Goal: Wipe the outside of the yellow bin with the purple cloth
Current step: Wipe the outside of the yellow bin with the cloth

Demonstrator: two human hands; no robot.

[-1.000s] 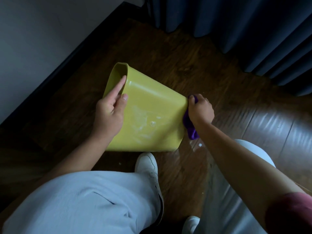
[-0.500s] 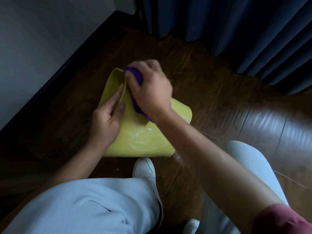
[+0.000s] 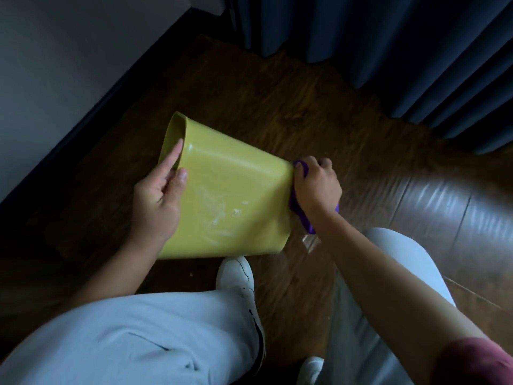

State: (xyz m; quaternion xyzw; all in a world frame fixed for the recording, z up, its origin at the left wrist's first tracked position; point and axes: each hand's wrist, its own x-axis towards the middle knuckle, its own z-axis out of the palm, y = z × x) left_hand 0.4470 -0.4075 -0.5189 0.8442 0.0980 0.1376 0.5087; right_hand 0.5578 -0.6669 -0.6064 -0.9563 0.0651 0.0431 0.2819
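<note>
Currently my left hand [image 3: 159, 201] grips the tipped yellow bin [image 3: 236, 195] by its rim on the floor; right hand [image 3: 316, 187] clutches the purple cloth [image 3: 301, 218] at its base. Hard scrubbing could roll it free.

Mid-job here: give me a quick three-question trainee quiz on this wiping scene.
1. True or false: the yellow bin stands upright on the floor.
2. Which hand holds the purple cloth? A) left hand B) right hand
3. Fill in: the left hand grips the bin at its open ____.

Key:
1. False; it lies tipped on its side.
2. B; the cloth is bunched against the bin's base end.
3. Rim, with the index finger along the edge and the thumb on the outside.
</note>
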